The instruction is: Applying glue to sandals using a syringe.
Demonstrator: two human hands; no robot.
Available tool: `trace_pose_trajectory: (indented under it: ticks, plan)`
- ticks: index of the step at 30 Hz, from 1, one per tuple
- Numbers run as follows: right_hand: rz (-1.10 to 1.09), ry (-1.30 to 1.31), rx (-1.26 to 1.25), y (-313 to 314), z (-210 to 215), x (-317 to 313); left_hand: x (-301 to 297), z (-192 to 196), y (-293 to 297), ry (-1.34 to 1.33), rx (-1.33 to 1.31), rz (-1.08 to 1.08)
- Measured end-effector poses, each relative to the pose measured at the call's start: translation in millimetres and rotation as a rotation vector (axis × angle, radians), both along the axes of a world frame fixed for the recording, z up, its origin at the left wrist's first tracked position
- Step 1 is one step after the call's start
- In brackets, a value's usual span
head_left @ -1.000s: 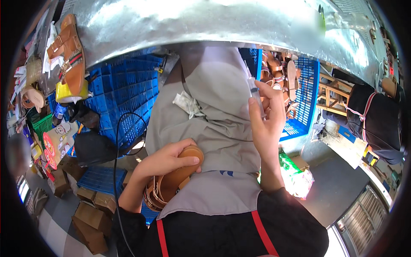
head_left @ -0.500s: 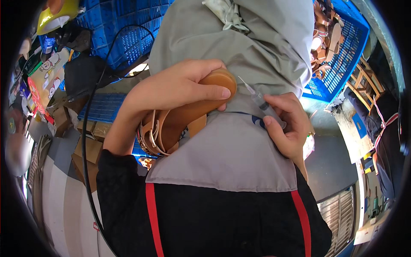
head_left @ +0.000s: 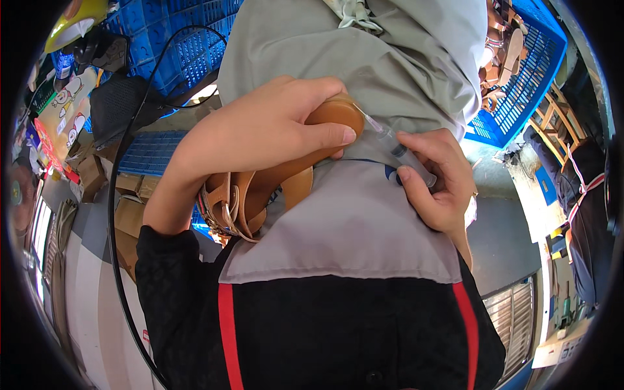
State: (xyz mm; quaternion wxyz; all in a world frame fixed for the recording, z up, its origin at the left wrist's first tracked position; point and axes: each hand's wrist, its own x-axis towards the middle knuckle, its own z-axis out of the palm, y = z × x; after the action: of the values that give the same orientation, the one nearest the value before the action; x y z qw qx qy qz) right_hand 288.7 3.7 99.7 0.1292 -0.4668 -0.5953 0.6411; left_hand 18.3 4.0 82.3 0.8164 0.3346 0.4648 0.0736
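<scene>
Grey apron: a big soft grey cloth apron (head_left: pixel 364 214) covers the person's lap, and both hands work on top of it.
Blue crate on the right: a blue plastic crate with holes (head_left: pixel 520 91) sits at the upper right. It holds more tan shoe parts and soles.
Blue crates on the left: more blue plastic crates (head_left: pixel 156 39) stand at the upper left. I cannot tell what is in them.
Sandal: a tan leather sandal with thin straps and a smooth round brown heel (head_left: pixel 273 182) lies on the lap, heel end pointing up and right. It looks light. The sole looks stiff and the straps look bendy. The smooth heel may be slippery, so the thick heel end seems the best place to hold it.
Left hand: the left hand (head_left: pixel 260 130) wraps over the heel, fingers pressed down around it.
Right hand: the right hand (head_left: pixel 435 175) pinches the syringe between thumb and fingers.
Syringe: a small clear plastic syringe with a thin tip (head_left: pixel 396 148) points at the heel end. It looks light and easy to break, so hold the tube part gently.
</scene>
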Motion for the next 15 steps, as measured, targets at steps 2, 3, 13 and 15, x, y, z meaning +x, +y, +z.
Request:
trace_pose_trajectory:
  ticks: [2, 3, 13, 15]
  plan:
    - [-0.001, 0.002, 0.004, 0.6, 0.0, 0.1, 0.9, 0.3, 1.7, 0.025, 0.022, -0.035]
    - [-0.001, 0.006, 0.009, 0.8, 0.1, -0.1, 1.0, 0.3, 1.8, 0.026, 0.021, -0.036]
    - [-0.014, 0.000, 0.008, -0.6, 1.7, 0.1, 3.8, 1.6, 1.0, 0.018, 0.025, -0.044]
    - [-0.022, -0.032, -0.019, -1.0, 2.3, 0.0, 3.8, 0.6, 0.0, 0.021, 0.024, -0.045]
